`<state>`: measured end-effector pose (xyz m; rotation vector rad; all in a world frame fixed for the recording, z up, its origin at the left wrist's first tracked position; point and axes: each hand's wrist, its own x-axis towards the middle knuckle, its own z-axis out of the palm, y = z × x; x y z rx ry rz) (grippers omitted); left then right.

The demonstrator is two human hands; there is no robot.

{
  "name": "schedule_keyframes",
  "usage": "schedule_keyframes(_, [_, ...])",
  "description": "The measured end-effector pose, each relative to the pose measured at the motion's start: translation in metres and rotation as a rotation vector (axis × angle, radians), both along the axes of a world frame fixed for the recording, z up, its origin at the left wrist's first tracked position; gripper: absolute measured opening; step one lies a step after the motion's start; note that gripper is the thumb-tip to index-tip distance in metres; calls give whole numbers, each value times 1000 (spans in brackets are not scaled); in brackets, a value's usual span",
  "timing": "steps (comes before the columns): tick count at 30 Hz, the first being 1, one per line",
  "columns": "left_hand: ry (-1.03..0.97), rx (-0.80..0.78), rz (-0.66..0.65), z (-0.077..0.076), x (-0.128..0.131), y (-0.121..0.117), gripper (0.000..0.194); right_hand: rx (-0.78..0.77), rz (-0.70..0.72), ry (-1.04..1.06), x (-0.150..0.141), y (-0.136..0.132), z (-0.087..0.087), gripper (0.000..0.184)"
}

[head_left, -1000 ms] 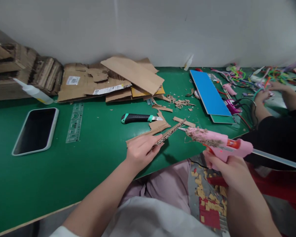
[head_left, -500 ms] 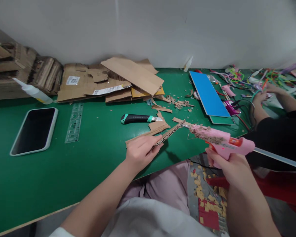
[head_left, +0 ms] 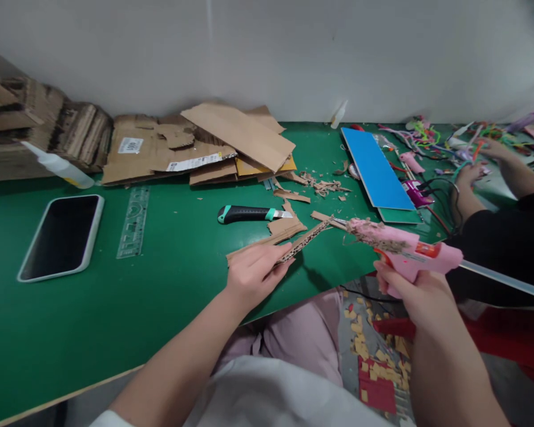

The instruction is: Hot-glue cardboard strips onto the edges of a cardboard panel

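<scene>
My left hand (head_left: 256, 276) grips a narrow cardboard strip (head_left: 306, 242), its corrugated edge facing up. My right hand (head_left: 412, 290) is closed around the handle of a pink hot glue gun (head_left: 389, 237) with crumbs stuck along its barrel. The nozzle sits at the far end of the strip; whether it touches cannot be told. A long clear glue stick (head_left: 507, 280) comes out of the gun's back. Just beyond my left hand lie cardboard scraps (head_left: 289, 225) and a black and teal utility knife (head_left: 249, 214), its blade out.
A phone (head_left: 62, 237) and a clear stencil ruler (head_left: 133, 228) lie to the left, near a glue bottle (head_left: 60, 166). Cardboard sheets (head_left: 240, 133) are piled along the wall. Blue board (head_left: 378, 169) and cables lie right, beside another person's hands (head_left: 471, 172).
My right hand and the glue gun have shifted slightly to the right, with the nozzle still close to the strip's end. My left hand and the strip have stayed in place.
</scene>
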<state>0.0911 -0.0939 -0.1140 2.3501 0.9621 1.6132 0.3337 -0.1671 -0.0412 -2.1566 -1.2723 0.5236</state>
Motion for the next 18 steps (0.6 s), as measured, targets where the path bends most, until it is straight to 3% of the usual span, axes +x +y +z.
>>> schedule_keyframes(7, [0, 0, -1, -2, 0, 0, 15, -20, 23, -61, 4, 1, 1, 36])
schedule_keyframes(12, [-5, 6, -10, -3, 0, 1, 18, -30, 147, -1, 15, 4, 8, 31])
schedule_keyframes(18, [-4, 8, 2, -2, 0, 1, 15, -29, 90, -222, 17, 11, 18, 30])
